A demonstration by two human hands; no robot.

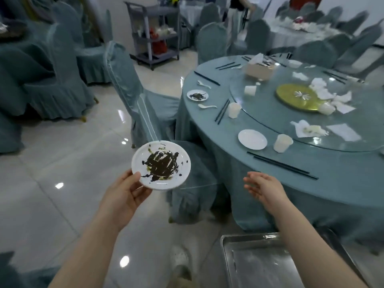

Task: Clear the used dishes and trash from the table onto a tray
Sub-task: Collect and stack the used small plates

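Teal fabric covers the chairs [47, 65] at the far left, and a grey service cart [154, 36] stands against the back wall beyond them. Nearer, the left hand [122, 196] holds a small white plate [161, 165] smeared with dark sauce out over the glossy tiled floor [62, 163], thumb pressed on the rim's near edge and fingers curled underneath; the plate is off the table and not on the tray. Behind it stands one more covered chair [133, 88], pulled back from the round table [270, 183].

On the table's left edge lie a second sauce-stained plate [197, 95], two white spoons [206, 106] and pairs of black chopsticks [222, 111]. Toward the near edge sit a clean white plate [252, 139], a translucent plastic cup [282, 143] just beside it, and another chopstick pair [282, 165]. The right hand [266, 189] hovers in front of the tablecloth, fingers straight and loosely spread, holding nothing.

Below it, at the bottom edge of the view, a bare stainless tray [226, 258] is partly hidden by the right forearm. Farther right, a glass turntable [270, 119] carries a gold disc [297, 97], crumpled napkins [324, 91], more cups and a tissue box [258, 70].
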